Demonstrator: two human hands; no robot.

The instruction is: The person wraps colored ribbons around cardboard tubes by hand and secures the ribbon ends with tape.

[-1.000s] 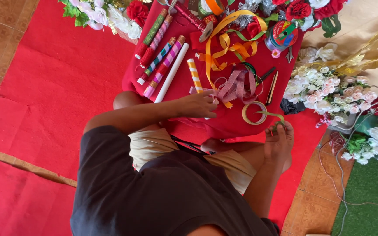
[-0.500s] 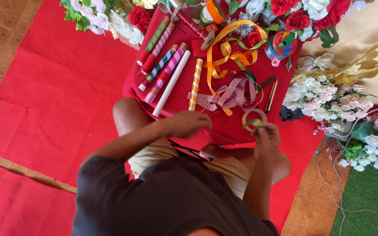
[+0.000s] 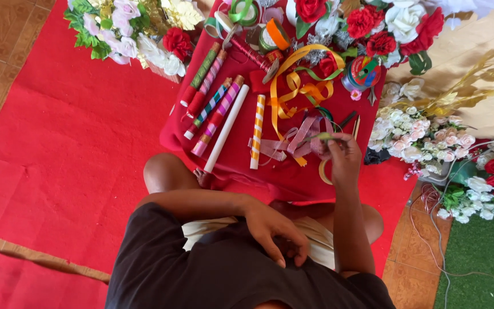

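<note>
- Right hand (image 3: 343,155) is out over the red cloth (image 3: 235,166), fingers pinched shut on a thin green strip (image 3: 322,136) (ribbon or a leaf-like stem, too small to tell which).
- Strip sits at the fingertips, above the pile of pink ribbon (image 3: 298,137), just beside the orange ribbon loops (image 3: 295,86).
- Long axis runs roughly left-right across the view; free end points toward the person's left, other end is hidden in the pinch.
- A pale tape ring (image 3: 322,171) hangs under the same hand. Can't tell if it's hooked on a finger or lying on the cloth.
- Left hand (image 3: 275,232) rests on the lap against the dark shirt, fingers curled loosely, nothing in it as far as I can see.
- Progress, my judgement: early-to-mid. One strip is picked up and held, nothing looks attached or wrapped yet.
- Already wrapped and laid out w/ ends toward the person: striped sticks (image 3: 212,109) plus an orange-white stick (image 3: 257,131) and a white stick (image 3: 227,129).
- Left to use: loose ribbon and spools at the far end, fake flowers (image 3: 407,137) to the right.
</note>
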